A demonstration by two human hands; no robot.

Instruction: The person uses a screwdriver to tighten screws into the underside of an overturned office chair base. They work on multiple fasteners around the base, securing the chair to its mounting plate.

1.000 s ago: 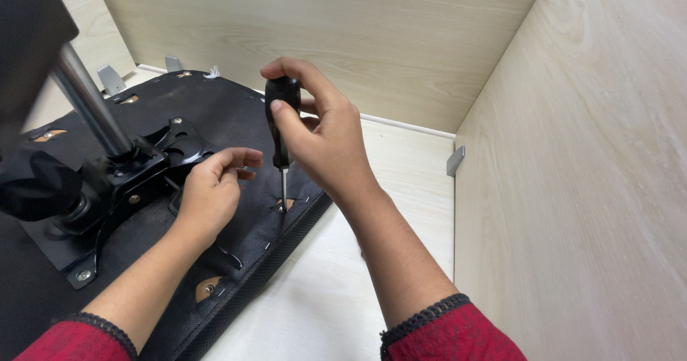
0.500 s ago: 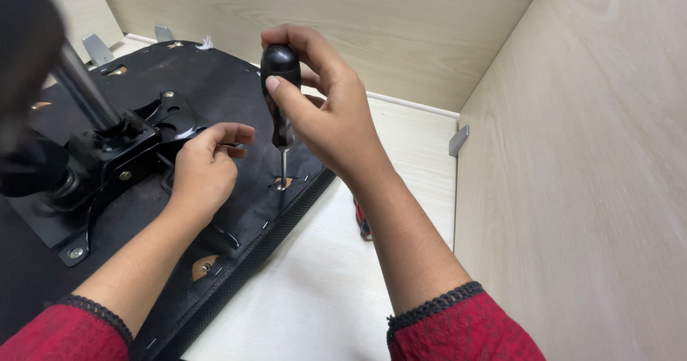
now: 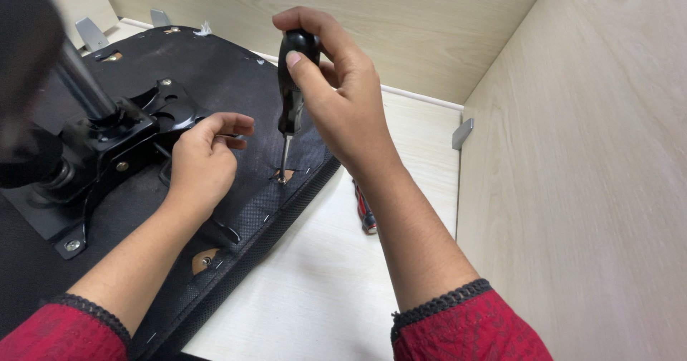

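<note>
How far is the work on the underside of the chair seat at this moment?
Done, it seems: the metal mechanism plate sits on the black seat underside, with bolts showing at its corners. In hand: the right hand holds a black-handled screwdriver upright, tip in a fabric cutout near the seat edge, while the left hand rests on the seat. Left: another cutout nearer the camera; whether its screw is tight cannot be told.

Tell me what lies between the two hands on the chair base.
Head view: between the left hand and right hand stands the screwdriver shaft, its tip in a hole of the black chair underside.
</note>
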